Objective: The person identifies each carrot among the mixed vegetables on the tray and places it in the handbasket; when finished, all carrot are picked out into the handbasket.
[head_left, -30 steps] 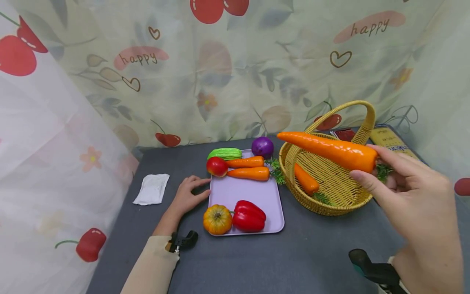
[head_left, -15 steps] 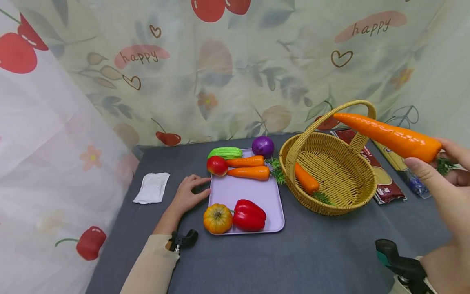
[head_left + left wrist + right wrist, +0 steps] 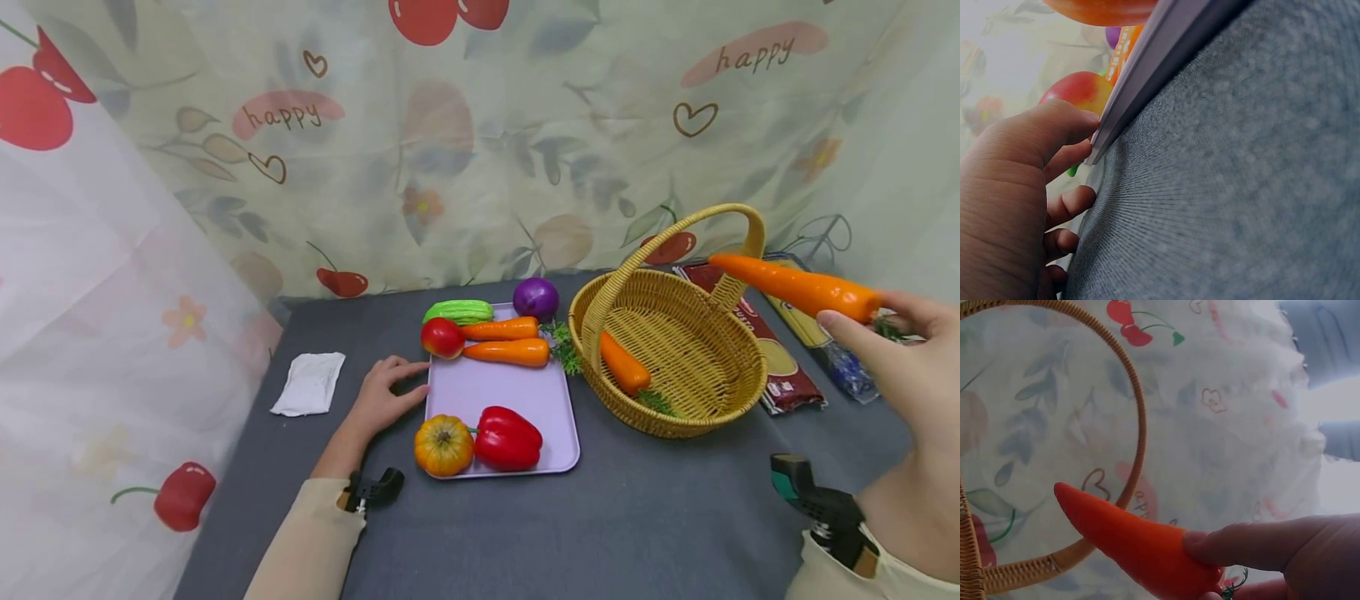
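By its thick end, near the green top, my right hand (image 3: 907, 383) pinches an orange carrot (image 3: 795, 283) between thumb and fingers. The carrot is held up over the right side of a wicker basket (image 3: 675, 425), its tip pointing left; the right wrist view shows it in front of the basket handle (image 3: 1138, 425). Inside the basket lies another carrot (image 3: 624, 365). My left hand (image 3: 382, 398) touches the left edge of a lilac tray (image 3: 498, 390) with relaxed fingers. Two carrots (image 3: 508, 352), a red pepper (image 3: 508, 438) and a small pumpkin (image 3: 444, 446) sit on the tray.
A red round fruit (image 3: 442, 338), a green gourd-like vegetable (image 3: 457, 312) and a purple ball-shaped vegetable (image 3: 536, 298) stand around the tray's back edge. Right of the basket lie a red packet (image 3: 787, 367) and a yellow one (image 3: 798, 317). A white pouch (image 3: 309, 384) lies at left.
My right hand has carried the carrot to the right, from above the basket's middle to its right side, and farther from the camera. My left hand has stayed at the tray.
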{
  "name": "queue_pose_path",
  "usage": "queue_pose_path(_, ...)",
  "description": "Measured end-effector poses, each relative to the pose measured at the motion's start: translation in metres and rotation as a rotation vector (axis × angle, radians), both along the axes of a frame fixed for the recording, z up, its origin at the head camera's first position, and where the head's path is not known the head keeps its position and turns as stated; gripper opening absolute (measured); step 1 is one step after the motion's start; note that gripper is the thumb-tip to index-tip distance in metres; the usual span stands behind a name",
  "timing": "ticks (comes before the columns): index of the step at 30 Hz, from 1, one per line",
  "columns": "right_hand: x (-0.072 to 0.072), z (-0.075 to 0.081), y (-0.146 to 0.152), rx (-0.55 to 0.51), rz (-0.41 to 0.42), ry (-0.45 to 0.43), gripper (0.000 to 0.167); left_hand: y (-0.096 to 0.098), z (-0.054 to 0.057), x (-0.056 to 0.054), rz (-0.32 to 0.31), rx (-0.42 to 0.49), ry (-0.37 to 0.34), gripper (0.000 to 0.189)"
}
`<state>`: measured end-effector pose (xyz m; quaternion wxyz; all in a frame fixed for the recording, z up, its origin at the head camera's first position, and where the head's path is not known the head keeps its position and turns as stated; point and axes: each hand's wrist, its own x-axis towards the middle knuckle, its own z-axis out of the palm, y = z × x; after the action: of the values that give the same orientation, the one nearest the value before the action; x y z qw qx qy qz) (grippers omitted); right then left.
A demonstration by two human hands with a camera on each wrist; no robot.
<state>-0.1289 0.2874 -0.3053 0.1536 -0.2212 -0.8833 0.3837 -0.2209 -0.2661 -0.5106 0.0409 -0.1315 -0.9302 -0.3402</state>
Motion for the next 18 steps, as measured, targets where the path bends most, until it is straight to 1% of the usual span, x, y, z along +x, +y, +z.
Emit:
queue_pose_path(3,-0.012,-0.006,0.007,0.036,0.079,-0.138,0.071,0.000,0.000,0.000,0.001,0.001,0.000,0.045)
queue_pose_path(6,-0.023,-0.015,0.013,0.097,0.136,-0.214,0.078,0.001,0.001,0.000,0.001,0.002,-0.001,0.045)
queue_pose_path(10,-0.040,-0.028,0.014,0.138,0.211,-0.250,0.080,0.000,0.000,0.000,0.000,0.004,0.003,0.045)
queue_pose_path(15,-0.056,-0.042,0.010,0.130,0.310,-0.270,0.080,0.000,-0.001,0.000,-0.007,0.009,0.016,0.044)
queue_pose_path(18,-0.063,-0.050,0.004,0.109,0.359,-0.294,0.084,0.000,0.000,0.000,-0.008,0.007,0.017,0.044)
